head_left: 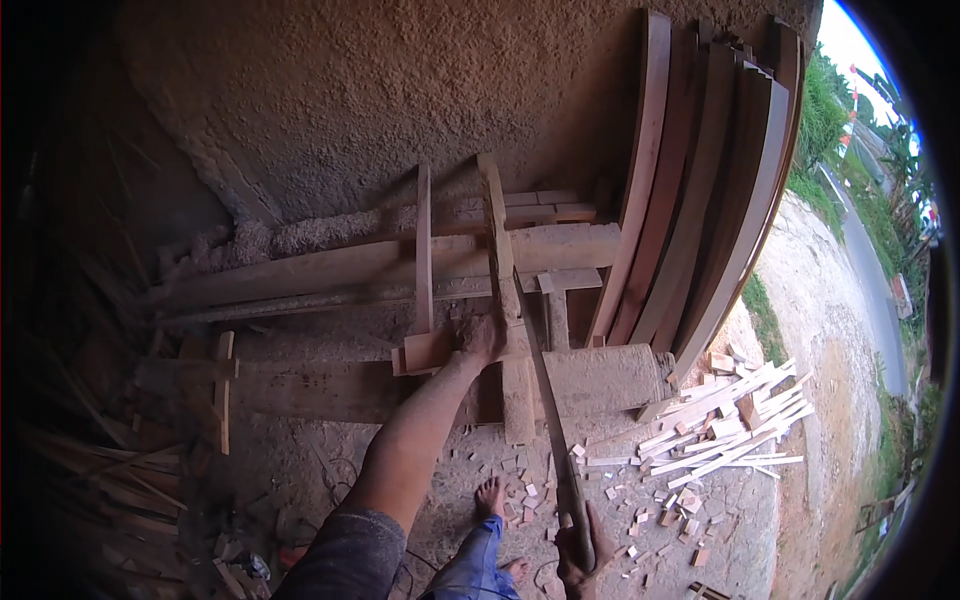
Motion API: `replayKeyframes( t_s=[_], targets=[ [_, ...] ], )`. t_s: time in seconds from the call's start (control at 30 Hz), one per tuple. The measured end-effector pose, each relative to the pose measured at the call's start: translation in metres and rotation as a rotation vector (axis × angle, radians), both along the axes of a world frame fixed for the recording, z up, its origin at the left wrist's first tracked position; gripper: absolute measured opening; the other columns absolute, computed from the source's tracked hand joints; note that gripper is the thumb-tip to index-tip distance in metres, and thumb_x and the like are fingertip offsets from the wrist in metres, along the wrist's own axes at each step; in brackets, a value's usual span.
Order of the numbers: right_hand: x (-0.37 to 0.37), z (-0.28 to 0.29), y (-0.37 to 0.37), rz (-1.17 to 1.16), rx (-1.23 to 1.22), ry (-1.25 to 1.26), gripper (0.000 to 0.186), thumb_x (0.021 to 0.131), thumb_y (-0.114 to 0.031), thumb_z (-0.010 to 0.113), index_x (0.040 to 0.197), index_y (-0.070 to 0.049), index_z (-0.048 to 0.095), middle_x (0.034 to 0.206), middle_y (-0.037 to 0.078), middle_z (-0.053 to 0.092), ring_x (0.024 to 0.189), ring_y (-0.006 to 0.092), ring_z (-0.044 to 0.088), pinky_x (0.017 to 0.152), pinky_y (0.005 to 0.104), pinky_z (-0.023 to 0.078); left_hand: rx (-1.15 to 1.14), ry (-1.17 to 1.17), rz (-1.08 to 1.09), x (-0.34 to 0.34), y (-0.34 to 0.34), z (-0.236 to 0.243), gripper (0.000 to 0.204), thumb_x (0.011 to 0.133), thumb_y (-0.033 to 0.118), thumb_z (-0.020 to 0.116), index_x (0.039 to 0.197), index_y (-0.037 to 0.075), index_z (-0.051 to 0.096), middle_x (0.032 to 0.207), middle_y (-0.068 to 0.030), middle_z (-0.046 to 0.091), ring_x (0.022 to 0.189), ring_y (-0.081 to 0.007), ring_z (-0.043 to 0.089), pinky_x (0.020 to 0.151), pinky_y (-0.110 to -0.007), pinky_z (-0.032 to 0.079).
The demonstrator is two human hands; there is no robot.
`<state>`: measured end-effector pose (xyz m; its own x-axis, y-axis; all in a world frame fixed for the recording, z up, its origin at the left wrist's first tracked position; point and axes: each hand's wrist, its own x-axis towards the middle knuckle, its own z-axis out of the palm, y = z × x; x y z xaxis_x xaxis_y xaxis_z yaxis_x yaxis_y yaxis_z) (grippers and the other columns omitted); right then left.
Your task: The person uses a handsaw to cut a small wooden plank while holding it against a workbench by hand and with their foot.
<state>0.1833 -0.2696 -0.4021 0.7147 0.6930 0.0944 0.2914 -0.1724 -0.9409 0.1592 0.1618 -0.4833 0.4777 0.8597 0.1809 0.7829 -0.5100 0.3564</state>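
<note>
My right hand (582, 556) is closed around the handle of a handsaw (550, 410). The saw's long blade slants up and away, lying along the right side of a narrow wooden piece (497, 225). That piece reaches from the wall across a thick beam (600, 380). My left hand (480, 338) grips the piece from its left side, with its fingers partly hidden. Close to that hand a short wooden block (426, 352) sits on the beam, and a thin upright slat (424, 250) stands behind it.
Long boards (690, 190) lean against the rough wall on the right. Offcuts and pale strips (735, 425) lie piled on the ground at lower right. Small wood chips (650, 520) are scattered near my bare foot (490, 497). A second long beam (330, 268) runs along the wall.
</note>
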Motion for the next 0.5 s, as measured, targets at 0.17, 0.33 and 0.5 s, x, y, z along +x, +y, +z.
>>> replayKeyframes(
  t_s=[0.17,0.33,0.5],
  targets=[
    [0.0,-0.004,0.012,0.013,0.023,-0.146,0.055,0.078,-0.019,0.074,0.126,0.005,0.059,0.085,0.018,0.07,0.07,0.0231,0.069,0.064,0.0326,0.052,0.074,0.009,0.012,-0.002,-0.003,-0.008,0.019,0.076,0.025,0.062,0.076,0.008,0.07,0.079,-0.0187,0.068,0.083,-0.0388,0.066,0.075,-0.053,0.045],
    [-0.001,-0.01,0.015,0.027,0.031,-0.154,0.054,0.078,-0.021,0.075,0.123,0.003,0.06,0.082,0.018,0.069,0.068,0.0233,0.069,0.063,0.0341,0.052,0.2,-0.017,0.02,-0.006,0.008,-0.032,0.019,0.071,0.03,0.066,0.07,0.011,0.067,0.077,-0.0167,0.068,0.081,-0.0364,0.065,0.074,-0.05,0.041],
    [0.002,-0.007,0.01,0.064,-0.02,-0.161,0.055,0.077,-0.022,0.076,0.124,0.001,0.06,0.082,0.018,0.068,0.068,0.025,0.069,0.062,0.0349,0.052,0.223,0.043,0.019,-0.005,0.009,-0.044,0.016,0.083,0.017,0.055,0.071,0.016,0.065,0.079,-0.0111,0.069,0.081,-0.029,0.065,0.076,-0.046,0.043]
  ],
)
